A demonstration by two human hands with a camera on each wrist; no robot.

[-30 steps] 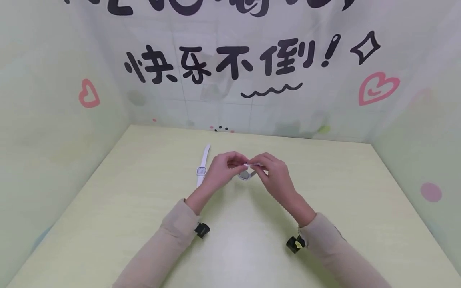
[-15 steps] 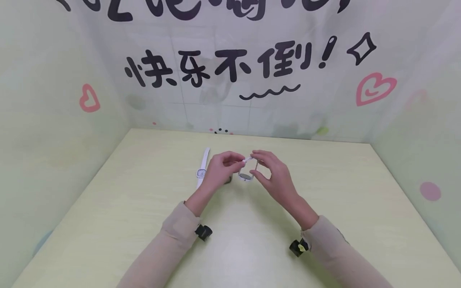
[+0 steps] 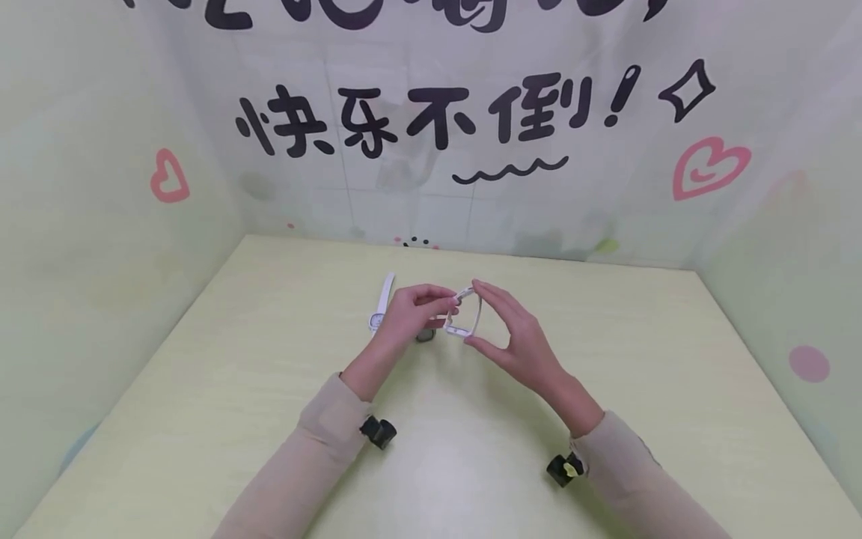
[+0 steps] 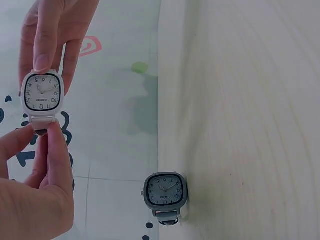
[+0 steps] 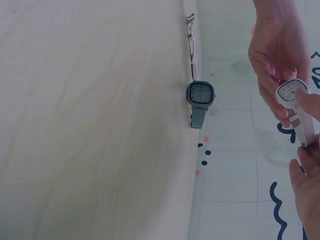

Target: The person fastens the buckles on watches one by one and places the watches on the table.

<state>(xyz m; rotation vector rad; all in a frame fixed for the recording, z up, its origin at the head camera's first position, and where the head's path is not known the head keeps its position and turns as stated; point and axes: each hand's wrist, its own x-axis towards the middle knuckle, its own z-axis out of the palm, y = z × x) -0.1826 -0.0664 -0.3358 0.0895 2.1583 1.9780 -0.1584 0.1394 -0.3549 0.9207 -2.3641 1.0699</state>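
Head-view centre: your left hand (image 3: 414, 314) and right hand (image 3: 528, 344) pinch the white watch (image 3: 459, 332), likely fastening its strap (image 4: 43, 120); next, align its ends.

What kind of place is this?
Maybe a little recording booth: there's a pale, wood-grained table, pale greenish, fabric-like walls printed with pink outlined hearts and black lettering, and small black wrist cameras.
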